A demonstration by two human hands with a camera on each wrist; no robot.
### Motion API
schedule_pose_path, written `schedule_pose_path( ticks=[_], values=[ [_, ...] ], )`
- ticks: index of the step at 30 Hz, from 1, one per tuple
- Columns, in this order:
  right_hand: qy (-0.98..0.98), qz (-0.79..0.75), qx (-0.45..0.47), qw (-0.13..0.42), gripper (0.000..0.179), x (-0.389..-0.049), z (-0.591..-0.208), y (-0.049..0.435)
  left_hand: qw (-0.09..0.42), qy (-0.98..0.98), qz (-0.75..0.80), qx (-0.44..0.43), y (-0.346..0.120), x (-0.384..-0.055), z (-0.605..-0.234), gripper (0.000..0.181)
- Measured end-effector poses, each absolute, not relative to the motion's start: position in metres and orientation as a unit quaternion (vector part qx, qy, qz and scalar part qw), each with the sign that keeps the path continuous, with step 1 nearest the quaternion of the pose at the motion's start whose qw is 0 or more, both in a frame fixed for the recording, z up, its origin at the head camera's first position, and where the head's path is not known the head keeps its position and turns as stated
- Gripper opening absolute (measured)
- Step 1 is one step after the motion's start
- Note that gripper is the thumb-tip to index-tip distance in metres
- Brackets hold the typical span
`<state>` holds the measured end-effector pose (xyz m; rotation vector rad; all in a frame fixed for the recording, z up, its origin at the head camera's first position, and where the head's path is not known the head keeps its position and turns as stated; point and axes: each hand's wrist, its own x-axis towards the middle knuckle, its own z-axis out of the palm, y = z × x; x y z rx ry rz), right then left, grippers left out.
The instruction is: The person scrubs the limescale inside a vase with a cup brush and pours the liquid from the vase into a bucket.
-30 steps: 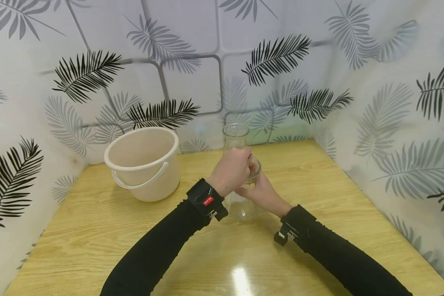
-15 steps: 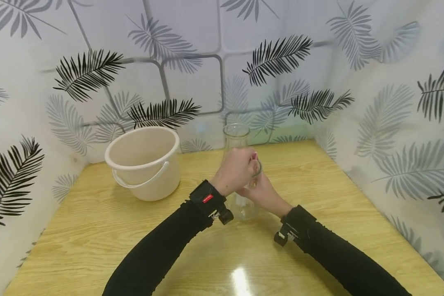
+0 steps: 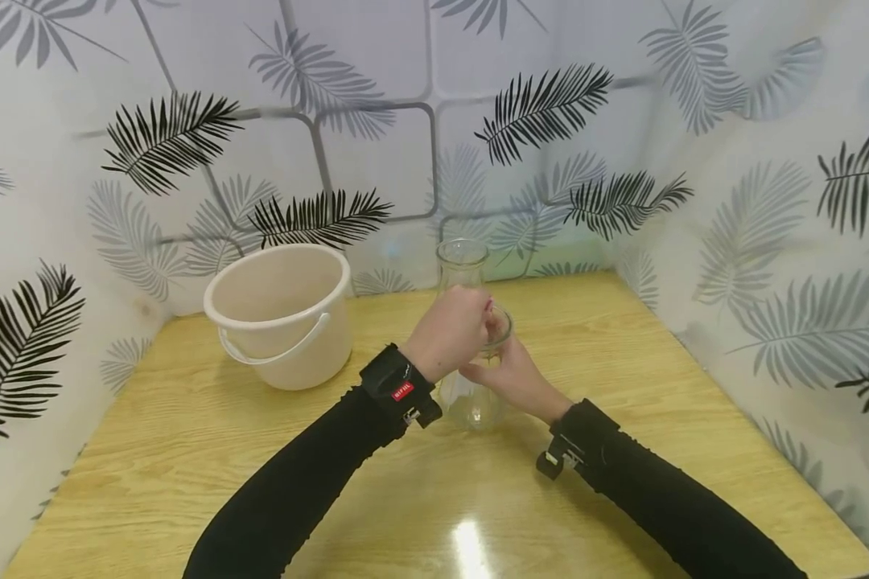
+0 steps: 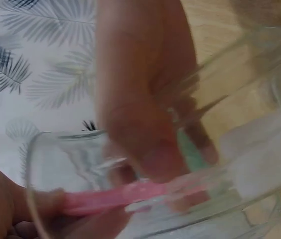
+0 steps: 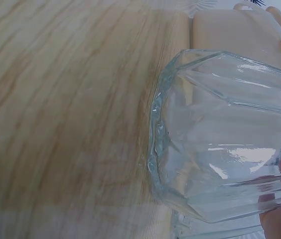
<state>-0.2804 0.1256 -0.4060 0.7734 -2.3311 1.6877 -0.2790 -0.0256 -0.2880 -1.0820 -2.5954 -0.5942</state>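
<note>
A clear glass vase (image 3: 478, 412) with a faceted lower body stands at the middle of the table in the head view. My right hand (image 3: 510, 378) grips it below the rim, with the thumb in front. Close over its mouth, my left hand (image 3: 449, 334) holds the pink handle (image 4: 110, 196) of what looks like a bottle brush. Through the glass in the left wrist view, a whitish head (image 4: 260, 144) shows inside the vase, blurred. Behind the hands rises a second clear glass vase (image 3: 462, 265), its lower part hidden.
A cream plastic bucket (image 3: 311, 354) with its handle hanging down in front stands at the back left of the wooden table (image 3: 623, 362). Leaf-patterned sheeting (image 3: 376, 64) closes in the back and sides.
My left hand shifted slightly right over the vase's mouth half a second ago, and is now back to the left. My right hand keeps its grip; both vases and the bucket have stayed put.
</note>
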Motion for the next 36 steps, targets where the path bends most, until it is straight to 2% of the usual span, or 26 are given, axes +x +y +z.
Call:
schedule_pose_path(
  ticks=[5, 10, 23, 29, 36],
  values=[
    [-0.782, 0.566, 0.245, 0.083, 0.075, -0.279, -0.408, 0.126, 0.138, -0.898, -0.208, -0.363, -0.023, -0.283, -0.295, 0.024],
    [-0.781, 0.571, 0.243, 0.075, 0.082, -0.277, -0.409, 0.128, 0.151, -0.896, -0.215, -0.357, -0.015, -0.286, -0.297, 0.024],
    [-0.777, 0.572, 0.255, 0.066, 0.103, -0.278, -0.409, 0.129, 0.104, -0.881, -0.294, -0.355, -0.016, -0.279, -0.292, 0.021],
    [-0.771, 0.570, 0.272, 0.081, 0.090, -0.280, -0.407, 0.128, 0.092, -0.889, -0.264, -0.362, -0.024, -0.274, -0.287, 0.025],
    [-0.777, 0.561, 0.271, 0.091, 0.083, -0.281, -0.408, 0.129, 0.138, -0.900, -0.182, -0.371, -0.024, -0.274, -0.288, 0.013]
  ],
)
